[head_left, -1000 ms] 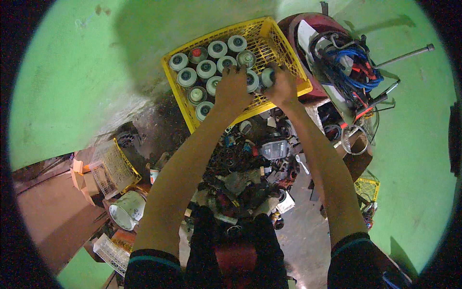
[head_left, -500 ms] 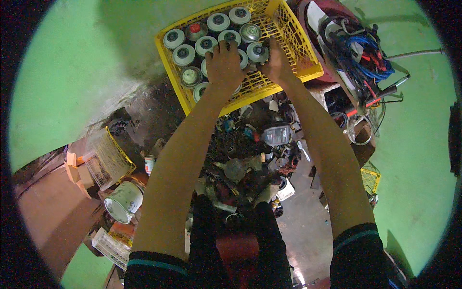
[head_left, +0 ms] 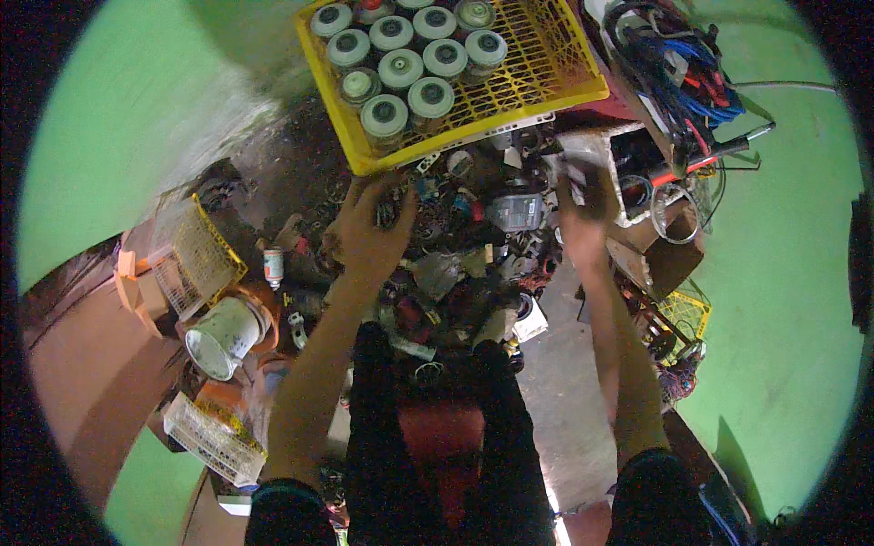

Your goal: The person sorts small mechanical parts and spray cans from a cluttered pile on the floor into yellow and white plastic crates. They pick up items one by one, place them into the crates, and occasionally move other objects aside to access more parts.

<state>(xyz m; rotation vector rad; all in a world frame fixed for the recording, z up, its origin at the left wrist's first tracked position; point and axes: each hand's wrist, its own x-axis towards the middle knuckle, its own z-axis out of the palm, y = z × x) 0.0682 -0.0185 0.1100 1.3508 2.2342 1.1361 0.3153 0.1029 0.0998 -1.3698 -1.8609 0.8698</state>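
Observation:
A yellow plastic crate (head_left: 546,96) at the top holds several spray cans (head_left: 401,68) standing upright, most with pale tops and dark centres. They fill its left side. Just below the crate's near edge is my left hand (head_left: 375,227), thumb and fingers apart, with nothing visible in it. My right hand (head_left: 583,205) hangs farther right, near a grey plastic container (head_left: 519,213). Motion blurs its fingers, but they look spread and no held thing shows. Both hands are off the crate, above a heap of mixed scrap parts (head_left: 446,273).
Coiled black and blue cables (head_left: 687,91) lie at the upper right, beside a red-handled tool (head_left: 701,164). On the left are a dirty white bucket (head_left: 218,341), a spray can (head_left: 273,266) and a mesh crate (head_left: 205,255). A cardboard box (head_left: 660,250) sits right of my right forearm.
Both hands have left the cans and come back toward me, over the scrap heap. They moved farther apart. The crate now appears higher in the view, its cans uncovered.

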